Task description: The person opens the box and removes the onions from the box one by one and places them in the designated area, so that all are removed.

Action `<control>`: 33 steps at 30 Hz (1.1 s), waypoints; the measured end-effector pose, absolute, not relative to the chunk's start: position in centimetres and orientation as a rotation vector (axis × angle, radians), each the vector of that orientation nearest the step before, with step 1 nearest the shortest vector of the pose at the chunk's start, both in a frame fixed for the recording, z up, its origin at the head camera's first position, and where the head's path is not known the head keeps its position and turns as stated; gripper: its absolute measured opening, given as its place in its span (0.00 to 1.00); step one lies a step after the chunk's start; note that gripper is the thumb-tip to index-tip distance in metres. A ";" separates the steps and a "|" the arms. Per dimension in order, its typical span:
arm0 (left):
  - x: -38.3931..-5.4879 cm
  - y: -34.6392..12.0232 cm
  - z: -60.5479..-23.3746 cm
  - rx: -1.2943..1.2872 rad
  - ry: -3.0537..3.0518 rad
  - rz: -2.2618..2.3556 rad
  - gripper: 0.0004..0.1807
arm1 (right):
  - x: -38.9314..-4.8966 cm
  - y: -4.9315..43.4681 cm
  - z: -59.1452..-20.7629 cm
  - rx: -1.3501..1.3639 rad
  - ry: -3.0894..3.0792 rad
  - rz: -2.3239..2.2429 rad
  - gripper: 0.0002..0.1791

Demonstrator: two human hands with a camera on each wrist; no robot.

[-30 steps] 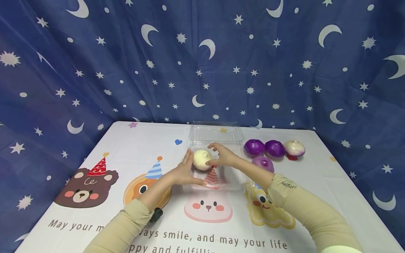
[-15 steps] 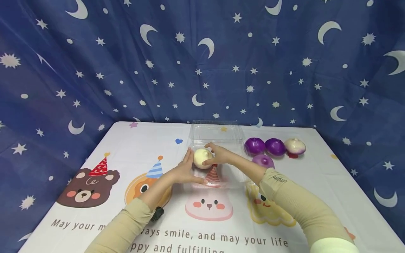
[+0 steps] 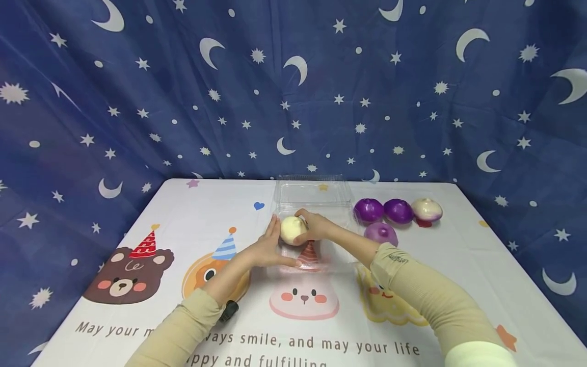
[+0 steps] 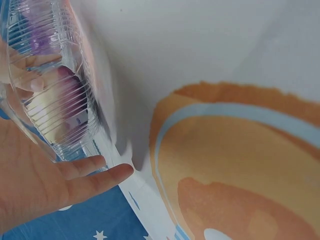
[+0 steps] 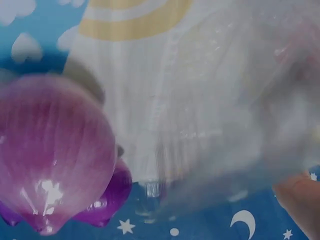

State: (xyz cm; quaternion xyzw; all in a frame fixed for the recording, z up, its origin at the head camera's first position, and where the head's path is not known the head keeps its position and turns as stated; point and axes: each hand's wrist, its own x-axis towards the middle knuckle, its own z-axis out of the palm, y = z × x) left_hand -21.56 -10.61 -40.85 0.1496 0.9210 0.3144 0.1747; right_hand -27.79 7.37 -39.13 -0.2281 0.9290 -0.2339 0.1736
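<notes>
A cream onion (image 3: 291, 231) sits toward the left inside an open clear plastic clamshell box (image 3: 337, 255). My right hand (image 3: 317, 227) reaches into the box and grips the onion, thumb and fingers curled round its right side. Through the ribbed wall in the left wrist view, the onion (image 4: 52, 112) shows a purple underside. My left hand (image 3: 266, 250) lies against the box's left front corner, fingers straight along the left wall and thumb stretched along the front. Only part of my right hand (image 5: 300, 200) shows in the right wrist view.
Right of the box lie two dark purple onions (image 3: 368, 210), a lighter purple onion (image 3: 381, 234) and a white-and-purple onion (image 3: 427, 210). The box's raised lid (image 3: 314, 192) leans back near the starry curtain (image 3: 257, 122). A small black object (image 3: 229, 311) lies by my left sleeve.
My right fingers have closed in round the cream onion, and my right forearm has shifted slightly left. The left hand stays in place at the box; the head view has shifted a little.
</notes>
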 end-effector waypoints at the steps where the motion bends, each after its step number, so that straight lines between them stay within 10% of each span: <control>1: -21.6 -10.6 -40.8 0.426 2.611 0.894 0.70 | -27.8 7.3 -39.2 -0.645 2.649 -0.662 0.42; 33: -21.7 -10.5 -40.9 0.426 2.614 0.884 0.70 | -25.0 9.7 -40.1 -0.653 2.814 -0.885 0.41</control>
